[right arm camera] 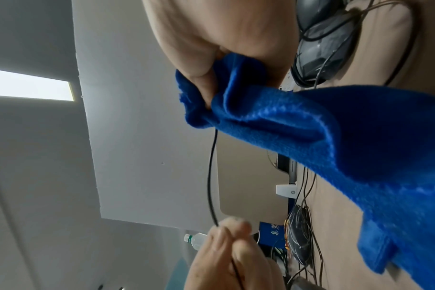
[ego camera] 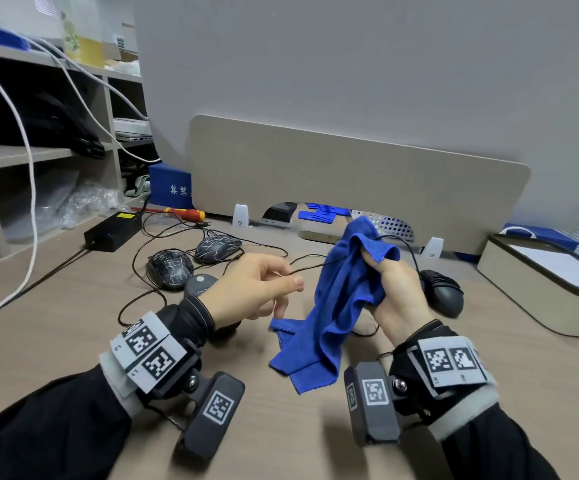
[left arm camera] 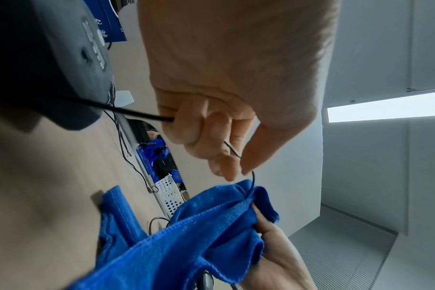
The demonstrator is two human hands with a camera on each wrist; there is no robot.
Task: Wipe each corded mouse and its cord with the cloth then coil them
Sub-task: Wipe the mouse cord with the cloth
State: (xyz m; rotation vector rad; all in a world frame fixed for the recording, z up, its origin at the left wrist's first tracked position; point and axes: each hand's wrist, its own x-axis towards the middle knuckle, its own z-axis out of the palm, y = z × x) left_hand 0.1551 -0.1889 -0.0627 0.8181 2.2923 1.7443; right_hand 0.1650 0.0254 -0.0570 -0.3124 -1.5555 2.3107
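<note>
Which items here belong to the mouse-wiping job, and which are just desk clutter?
Job: blue cloth, pinched cord, plain black mouse, two patterned mice.
Clutter: screwdriver, power brick, blue box, perforated white basket.

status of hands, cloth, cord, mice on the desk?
left hand: pinches cord, raised.
right hand: grips cloth around cord.
cloth: bunched, lower end on desk.
cord: stretched between hands, uncoiled.
patterned mice: on desk, cords loose.
black mouse: on desk.

Even, bright indoor light comes from a ceiling panel point(left arm camera: 385, 107); wide-angle bending warps edges, and near surfaces blur.
</note>
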